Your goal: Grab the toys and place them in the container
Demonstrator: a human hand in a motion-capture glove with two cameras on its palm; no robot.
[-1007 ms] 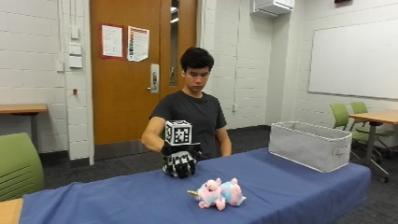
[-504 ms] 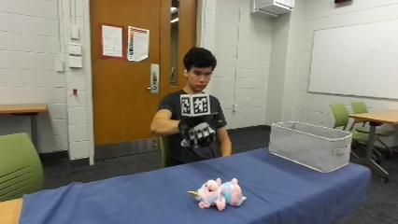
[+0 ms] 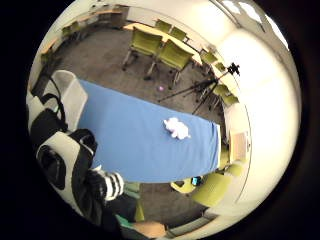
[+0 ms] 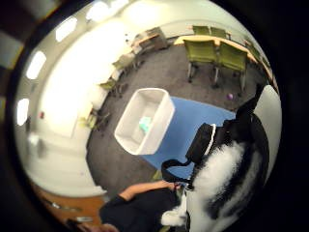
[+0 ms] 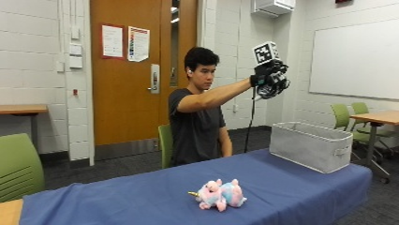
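Blue-clothed table (image 5: 299, 187) holds a unicorn plush (image 5: 219, 194) mid-surface, grey container (image 5: 310, 151) near its end, gloved hand (image 5: 271, 79) raised high gripping seemingly a black-and-white toy (image 4: 219, 179).

Open container (image 5: 310, 151), top unobstructed

unicorn (image 5: 220, 195): pink, white and pale blue plush with a yellow horn, lying on its side on the blue table, well apart from the bin
bin (image 5: 310, 151): grey fabric, rectangular, upright at the table's end, open top; something small and green lies inside
striped toy (image 4: 222, 186): black-and-white fuzzy plush, close against the palm
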